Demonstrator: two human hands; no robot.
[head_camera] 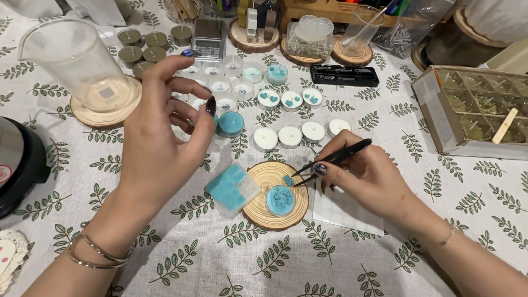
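L hand [159,137]: mine, raised over surface, fingers loosely curled, empty.
R hand [366,173]: pinches black tweezers [333,159], tips at teal chip [288,180].
Wood slice [275,192]: carries teal candle [279,200].

Bright even overhead light, soft shadows, sharp focus, slight edge distortion

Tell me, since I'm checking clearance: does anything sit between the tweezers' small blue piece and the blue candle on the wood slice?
Nothing visible. The right hand holds black tweezers with a small blue piece just above the blue candle; only bare wood slice lies between.
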